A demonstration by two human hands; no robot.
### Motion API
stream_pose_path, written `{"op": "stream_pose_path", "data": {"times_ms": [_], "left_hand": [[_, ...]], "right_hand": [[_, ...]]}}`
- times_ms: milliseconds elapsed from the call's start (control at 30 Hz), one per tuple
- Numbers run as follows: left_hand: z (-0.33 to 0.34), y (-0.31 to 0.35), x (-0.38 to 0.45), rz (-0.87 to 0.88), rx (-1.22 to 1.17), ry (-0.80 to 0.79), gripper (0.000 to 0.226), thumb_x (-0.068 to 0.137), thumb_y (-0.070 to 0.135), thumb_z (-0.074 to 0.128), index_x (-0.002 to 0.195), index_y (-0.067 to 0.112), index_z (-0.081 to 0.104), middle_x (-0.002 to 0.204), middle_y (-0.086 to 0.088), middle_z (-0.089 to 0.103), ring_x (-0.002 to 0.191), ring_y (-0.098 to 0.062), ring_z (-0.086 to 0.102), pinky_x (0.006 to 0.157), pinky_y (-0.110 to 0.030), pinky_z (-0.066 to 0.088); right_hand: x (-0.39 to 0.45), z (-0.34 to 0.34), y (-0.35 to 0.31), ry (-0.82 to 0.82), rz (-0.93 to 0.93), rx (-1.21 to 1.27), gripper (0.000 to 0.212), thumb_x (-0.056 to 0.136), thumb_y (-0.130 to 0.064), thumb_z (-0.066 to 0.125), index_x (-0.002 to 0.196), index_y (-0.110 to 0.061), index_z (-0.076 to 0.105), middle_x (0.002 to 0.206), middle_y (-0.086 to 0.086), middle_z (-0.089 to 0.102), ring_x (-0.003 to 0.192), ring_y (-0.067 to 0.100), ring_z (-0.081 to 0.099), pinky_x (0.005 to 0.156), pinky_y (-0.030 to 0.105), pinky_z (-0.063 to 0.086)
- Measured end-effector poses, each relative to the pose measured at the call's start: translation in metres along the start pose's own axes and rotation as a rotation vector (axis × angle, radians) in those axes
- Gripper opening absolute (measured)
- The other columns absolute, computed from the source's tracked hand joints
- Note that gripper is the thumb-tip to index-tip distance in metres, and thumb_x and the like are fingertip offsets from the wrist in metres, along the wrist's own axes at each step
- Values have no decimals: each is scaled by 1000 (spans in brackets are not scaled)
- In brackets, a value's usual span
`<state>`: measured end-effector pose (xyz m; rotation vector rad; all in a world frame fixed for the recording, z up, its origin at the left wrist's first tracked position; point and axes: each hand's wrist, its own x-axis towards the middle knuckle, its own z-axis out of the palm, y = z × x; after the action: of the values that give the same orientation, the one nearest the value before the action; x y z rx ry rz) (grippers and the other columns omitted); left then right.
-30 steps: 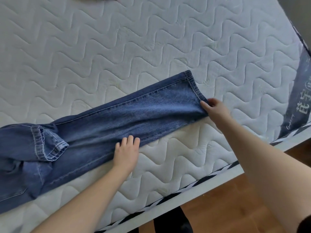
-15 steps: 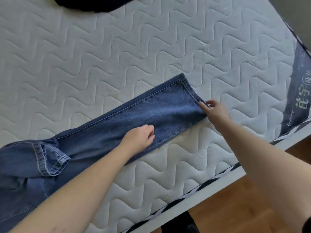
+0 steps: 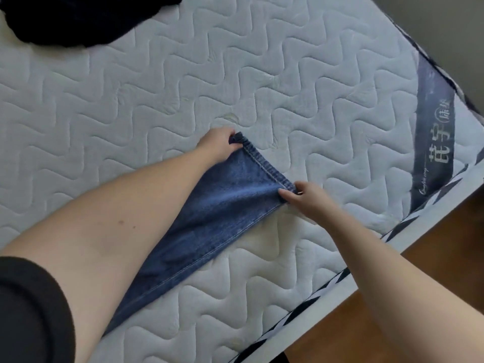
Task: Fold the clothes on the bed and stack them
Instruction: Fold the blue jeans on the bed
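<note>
On the mattress (image 3: 288, 74), both hands (left (image 3: 218, 145), right (image 3: 305, 199)) pinch the jeans (image 3: 222, 213) hem corners.

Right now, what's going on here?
A person is folding jeans on a bare mattress. The left hand pinches the far corner of the leg hem, the right hand pinches the near corner. The leg lies stretched out flat. A dark garment sits at the far edge, not yet folded.

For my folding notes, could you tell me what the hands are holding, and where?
Both hold the jeans at the hem: left hand pinches the far corner, right hand the near corner.
</note>
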<state>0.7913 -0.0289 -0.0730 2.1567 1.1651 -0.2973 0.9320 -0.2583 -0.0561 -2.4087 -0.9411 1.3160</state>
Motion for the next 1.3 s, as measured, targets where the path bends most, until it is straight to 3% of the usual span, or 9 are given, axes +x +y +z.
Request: {"op": "stream_pose_path", "data": {"times_ms": [200, 400, 467, 567, 700, 867, 967, 1167, 1300], "left_hand": [[-22, 9, 19, 96, -80, -17, 27, 93, 27, 64, 115, 11, 64, 113, -11, 67, 98, -19, 57, 74, -23, 35], [-1, 15, 29, -81, -55, 115, 32, 87, 41, 69, 108, 17, 64, 109, -6, 66, 103, -28, 60, 86, -33, 47], [3, 12, 23, -130, -55, 180, 39, 83, 50, 69, 107, 22, 57, 107, -1, 63, 103, -26, 59, 87, -36, 47], [-4, -12, 8, -205, -15, 101, 50, 76, 58, 73, 103, 21, 54, 102, 0, 60, 95, -23, 55, 85, -36, 47], [-14, -40, -14, -150, 140, -167, 36, 78, 28, 79, 108, 14, 66, 102, -9, 68, 90, -27, 60, 72, -28, 41], [-16, -47, -20, -105, 25, 17, 23, 87, 18, 67, 110, 15, 68, 108, -13, 69, 101, -32, 61, 78, -30, 43], [-9, -52, -24, -151, -121, 155, 18, 91, 24, 64, 108, 16, 63, 103, -6, 67, 94, -26, 60, 75, -28, 41], [-14, -110, -72, -205, -45, 66, 42, 76, 45, 79, 102, 21, 56, 97, 1, 60, 88, -22, 56, 79, -33, 47], [-24, -167, -126, -294, 35, -120, 44, 70, 33, 86, 100, 21, 56, 104, -6, 65, 86, -21, 55, 71, -29, 38]], "right_hand": [[-12, 8, 1, 349, 34, 222, 25, 83, -31, 70, 73, -20, 49, 69, -2, 61, 62, 13, 53, 52, 28, 37], [-2, 29, 0, 419, 60, 504, 40, 85, -11, 73, 117, -22, 51, 101, -4, 57, 89, 12, 59, 79, 24, 45], [-3, 36, 1, 453, 142, 502, 49, 85, -22, 74, 127, -20, 49, 99, -4, 55, 88, 11, 57, 71, 17, 40], [-2, 43, 2, 386, 273, 475, 54, 81, -43, 76, 119, -17, 47, 87, -8, 56, 72, 2, 54, 58, 16, 37], [6, 44, -3, 267, 363, 581, 43, 80, -31, 78, 106, -13, 49, 99, 9, 67, 87, 29, 68, 81, 48, 55], [1, 41, -8, 531, 290, 575, 36, 77, -26, 80, 96, -25, 50, 81, -10, 65, 75, 10, 65, 57, 23, 44], [0, 46, -9, 542, 345, 629, 29, 87, -31, 70, 106, -21, 51, 84, -3, 69, 80, 17, 68, 72, 36, 55], [-37, 95, -30, 84, 461, 818, 46, 96, -48, 54, 80, -5, 58, 59, 8, 63, 41, 13, 59, 38, 21, 45], [-74, 155, -64, -256, 426, 768, 35, 92, -39, 65, 89, -5, 57, 71, 11, 65, 52, 17, 63, 42, 21, 45]]}}
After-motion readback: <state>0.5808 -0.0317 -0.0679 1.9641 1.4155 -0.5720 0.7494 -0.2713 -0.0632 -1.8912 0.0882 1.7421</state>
